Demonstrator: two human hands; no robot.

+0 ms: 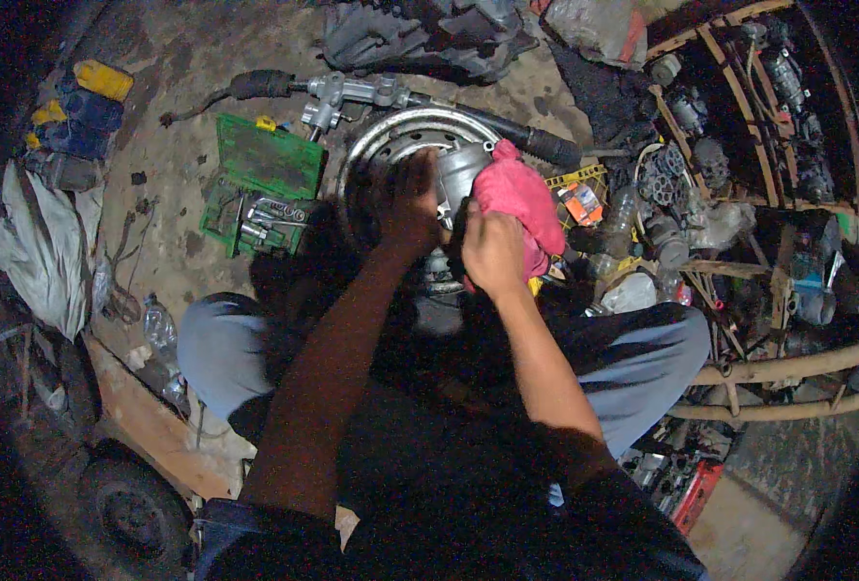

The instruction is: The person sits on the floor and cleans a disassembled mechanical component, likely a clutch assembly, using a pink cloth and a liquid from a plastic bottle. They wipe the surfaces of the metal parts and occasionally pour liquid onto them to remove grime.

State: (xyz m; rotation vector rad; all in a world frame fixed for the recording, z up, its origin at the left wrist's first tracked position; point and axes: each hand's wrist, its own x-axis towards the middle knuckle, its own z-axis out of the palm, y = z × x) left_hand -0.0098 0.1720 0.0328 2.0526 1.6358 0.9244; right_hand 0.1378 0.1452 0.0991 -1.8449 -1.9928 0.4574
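A steel wheel rim (pixel 371 145) lies on the ground before me, with a rounded grey metal part (pixel 464 171) on it. My left hand (pixel 409 203) is at the left side of that part, in deep shadow; its grip cannot be made out. At the part's lower right, my right hand (pixel 493 250) has its fingers curled, partly blurred, close to a dark object that I cannot identify. A pink cloth (pixel 520 196) lies against the part and beside my right hand. Whether that hand holds the cloth is unclear.
Left of the rim lies an open green socket set case (pixel 273 156). A steering rack (pixel 465 112) lies beyond the rim. At the right are a yellow plastic crate (pixel 582 174), plastic bottles, metal parts and a wooden rack (pixel 741 109). A tire (pixel 135 512) is at the lower left.
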